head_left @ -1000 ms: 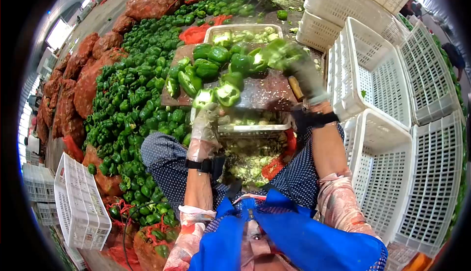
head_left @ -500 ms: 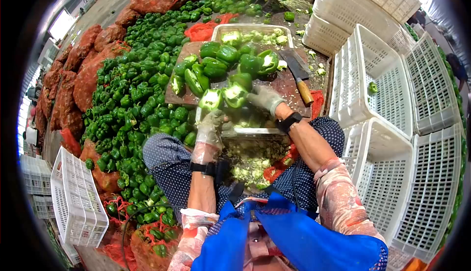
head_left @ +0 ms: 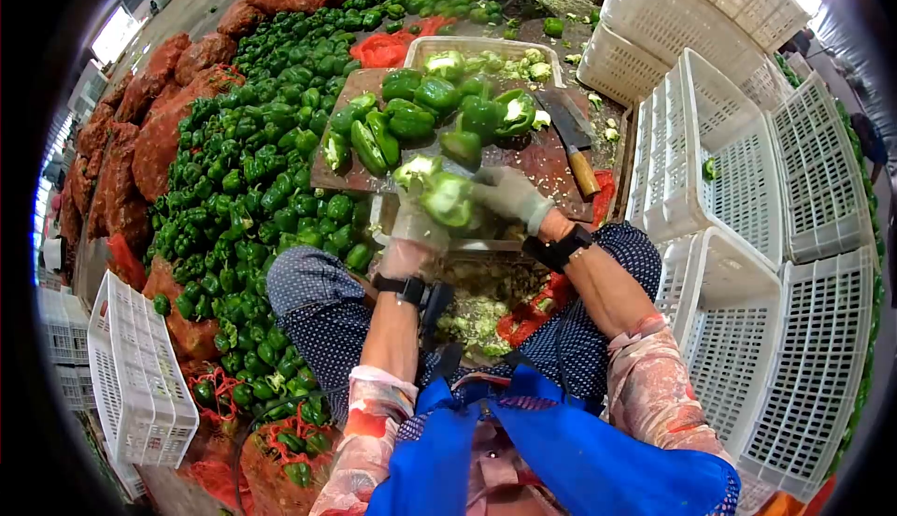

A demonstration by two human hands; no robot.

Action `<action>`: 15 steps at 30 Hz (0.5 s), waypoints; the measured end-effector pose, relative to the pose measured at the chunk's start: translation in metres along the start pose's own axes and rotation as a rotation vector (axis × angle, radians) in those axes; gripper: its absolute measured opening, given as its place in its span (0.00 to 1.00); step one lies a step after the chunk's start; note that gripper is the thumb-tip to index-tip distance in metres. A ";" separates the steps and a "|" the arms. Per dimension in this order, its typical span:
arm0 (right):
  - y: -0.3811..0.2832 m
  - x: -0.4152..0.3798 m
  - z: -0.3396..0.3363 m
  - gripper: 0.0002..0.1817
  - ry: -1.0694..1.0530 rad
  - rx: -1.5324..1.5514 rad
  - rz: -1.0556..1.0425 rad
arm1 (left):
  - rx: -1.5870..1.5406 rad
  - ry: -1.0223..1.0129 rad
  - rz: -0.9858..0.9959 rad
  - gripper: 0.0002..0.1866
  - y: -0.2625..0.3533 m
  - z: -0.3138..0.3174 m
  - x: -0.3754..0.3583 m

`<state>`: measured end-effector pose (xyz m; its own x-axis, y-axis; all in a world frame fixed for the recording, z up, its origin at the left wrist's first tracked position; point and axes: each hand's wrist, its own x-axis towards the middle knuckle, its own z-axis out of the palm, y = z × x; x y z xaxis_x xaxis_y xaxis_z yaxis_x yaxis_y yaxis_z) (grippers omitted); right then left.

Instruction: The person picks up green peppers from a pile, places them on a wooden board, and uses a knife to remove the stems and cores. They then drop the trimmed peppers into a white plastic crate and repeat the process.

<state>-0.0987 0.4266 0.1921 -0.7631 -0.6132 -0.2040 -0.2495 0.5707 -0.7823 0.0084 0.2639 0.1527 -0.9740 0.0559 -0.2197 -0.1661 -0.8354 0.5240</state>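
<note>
My gloved right hand grips a cut green bell pepper half, its pale inside facing up, over the near edge of a brown cutting board. My gloved left hand, smeared by motion, is closed at a second pale-cored pepper half just left of the first; its fingertips are partly hidden. Several whole and cut green bell peppers lie on the board beyond both hands. A wooden-handled knife rests at the board's right side, blade pointing away from me.
A white tray with pepper scraps sits behind the board. Heaped green peppers spread along my left, beside red mesh sacks. White plastic crates stand at my right, another crate at lower left. Pepper scraps lie between my legs.
My left hand has moved up and to the right, and its pepper half has shifted with it. The half at my right hand has come slightly nearer to me.
</note>
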 end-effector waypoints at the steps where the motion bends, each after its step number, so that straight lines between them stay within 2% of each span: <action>1: 0.001 0.006 0.005 0.26 -0.010 -0.165 0.028 | 0.047 0.000 0.075 0.29 -0.009 -0.021 0.017; 2: -0.016 -0.004 -0.003 0.25 0.046 -0.128 0.032 | -0.074 0.075 0.110 0.36 -0.005 -0.004 0.016; 3: -0.033 -0.017 -0.012 0.24 0.102 -0.089 0.037 | -0.124 -0.037 0.047 0.36 0.000 -0.012 0.018; 4: -0.044 -0.026 -0.017 0.23 0.156 -0.049 0.043 | -0.184 -0.006 0.078 0.26 0.003 0.003 0.014; 5: -0.033 -0.023 -0.015 0.25 0.214 0.066 -0.092 | -0.108 0.014 0.179 0.26 0.004 0.011 0.013; 6: -0.025 -0.022 -0.011 0.25 0.157 0.121 -0.092 | -0.031 0.031 0.280 0.27 0.006 0.019 0.013; 7: -0.025 -0.025 -0.008 0.26 0.101 0.175 -0.090 | -0.048 -0.118 0.160 0.26 0.011 0.029 0.003; 8: -0.025 -0.028 -0.003 0.26 0.045 0.229 -0.088 | 0.028 -0.041 0.215 0.25 0.010 0.034 0.003; 10: -0.029 -0.029 0.007 0.28 0.069 0.177 -0.121 | 0.179 0.109 0.328 0.24 0.004 0.045 0.005; 11: -0.029 -0.030 0.007 0.29 0.070 0.281 -0.129 | 0.131 0.075 0.330 0.25 0.005 0.066 -0.006; 12: -0.029 -0.030 0.007 0.30 0.071 0.385 -0.141 | 0.266 -0.024 0.314 0.29 0.011 0.063 -0.008; 14: -0.031 -0.027 0.004 0.34 -0.057 0.475 -0.034 | 0.250 0.084 0.292 0.34 0.009 0.067 -0.016; 15: -0.024 -0.022 0.014 0.30 -0.022 0.426 -0.069 | 0.444 0.205 0.158 0.39 0.019 0.064 -0.013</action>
<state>-0.0673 0.4188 0.2070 -0.7393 -0.6561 -0.1520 -0.0271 0.2545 -0.9667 0.0078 0.2822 0.2180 -0.9498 -0.1975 -0.2428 -0.1122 -0.5093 0.8532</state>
